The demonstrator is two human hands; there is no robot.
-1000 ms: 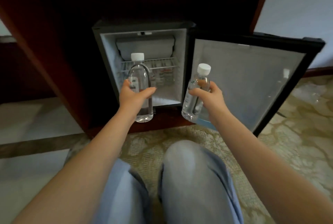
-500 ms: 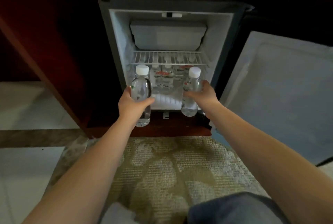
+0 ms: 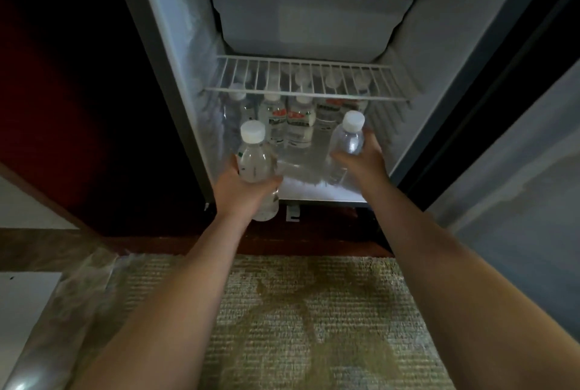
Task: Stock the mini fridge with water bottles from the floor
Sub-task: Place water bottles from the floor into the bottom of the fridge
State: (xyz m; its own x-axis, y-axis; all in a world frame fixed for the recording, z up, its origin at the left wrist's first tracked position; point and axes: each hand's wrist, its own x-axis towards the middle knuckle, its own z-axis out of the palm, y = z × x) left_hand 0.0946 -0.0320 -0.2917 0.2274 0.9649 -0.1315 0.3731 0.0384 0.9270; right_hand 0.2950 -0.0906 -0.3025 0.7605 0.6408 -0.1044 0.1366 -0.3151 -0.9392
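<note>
- Patterned carpet (image 3: 314,320) runs up to a dark wood cabinet (image 3: 78,91) housing the open mini fridge (image 3: 175,53), its door (image 3: 518,170) swung out to the right.
- A person's left hand (image 3: 241,192) curls its fingers round the left bottle (image 3: 254,160), held upright with its white cap up. It is at the fridge's front lip, and its base hangs below the compartment floor.
- Fingers of the right hand (image 3: 365,160) wrap the right bottle (image 3: 350,138), which leans slightly and sits just inside the opening.
- Beyond both sets of fingertips, stocked bottles (image 3: 295,122) stand in rows at the back, under the wire shelf (image 3: 307,82). Bare fridge floor lies between them and the hands.
- The step in hand appears to be loading this pair.
- The next move likely calls for lifting the left bottle over the lip, sliding both forward beneath the shelf, standing them just before the rows, then letting go.
</note>
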